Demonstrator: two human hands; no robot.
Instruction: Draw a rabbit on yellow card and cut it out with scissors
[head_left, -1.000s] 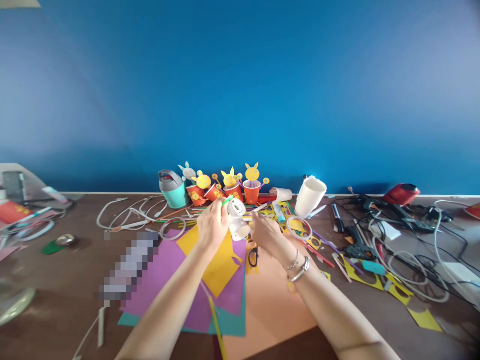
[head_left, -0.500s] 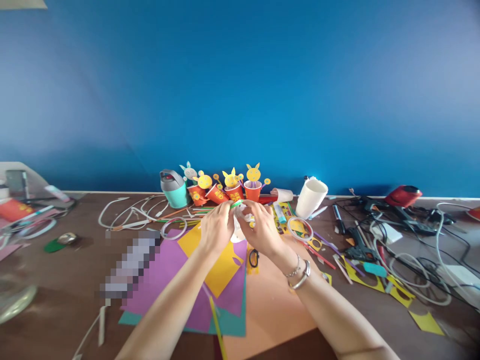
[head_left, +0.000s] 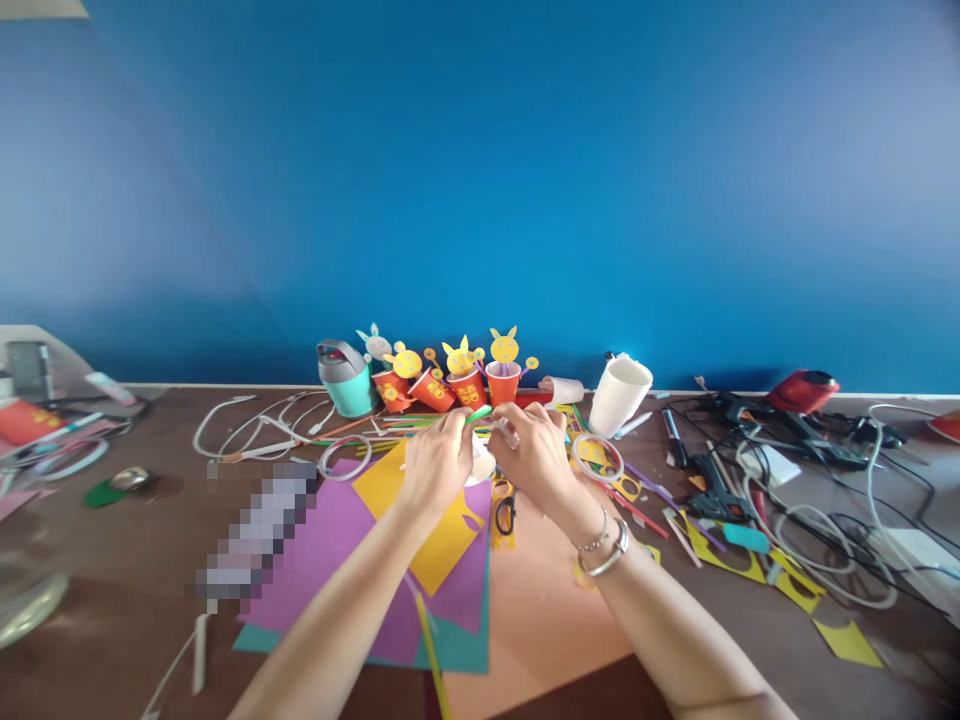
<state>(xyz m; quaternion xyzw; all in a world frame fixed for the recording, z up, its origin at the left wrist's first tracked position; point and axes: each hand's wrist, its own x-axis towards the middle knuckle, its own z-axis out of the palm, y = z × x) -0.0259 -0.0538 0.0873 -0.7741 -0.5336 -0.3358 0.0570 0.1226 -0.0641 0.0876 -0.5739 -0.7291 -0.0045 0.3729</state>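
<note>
My left hand (head_left: 436,462) is closed over the sheets, its thumb and fingers pinching a thin green stick (head_left: 481,412) whose tip points up to the right. Just below its fingertips shows a white rounded piece (head_left: 481,466); whether the hand holds it too is unclear. To the right, my right hand (head_left: 536,450) has its fingers curled around a small whitish, see-through piece (head_left: 508,433), too blurred to name surely. Under the hands lie a yellow sheet (head_left: 442,545), a purple sheet (head_left: 322,560) and an orange sheet (head_left: 555,620). Black-handled scissors (head_left: 505,515) lie between the hands.
Red paper cups (head_left: 503,384) with yellow paper animal faces stand along the wall. A teal container (head_left: 347,385) is to their left, a white cup (head_left: 619,397) to their right. Cables, a glue gun (head_left: 716,490) and yellow scraps (head_left: 847,642) spread across the right.
My hands have drawn slightly apart; the right hand moved right, away from the green stick. More of the green stick and the white piece shows between them.
</note>
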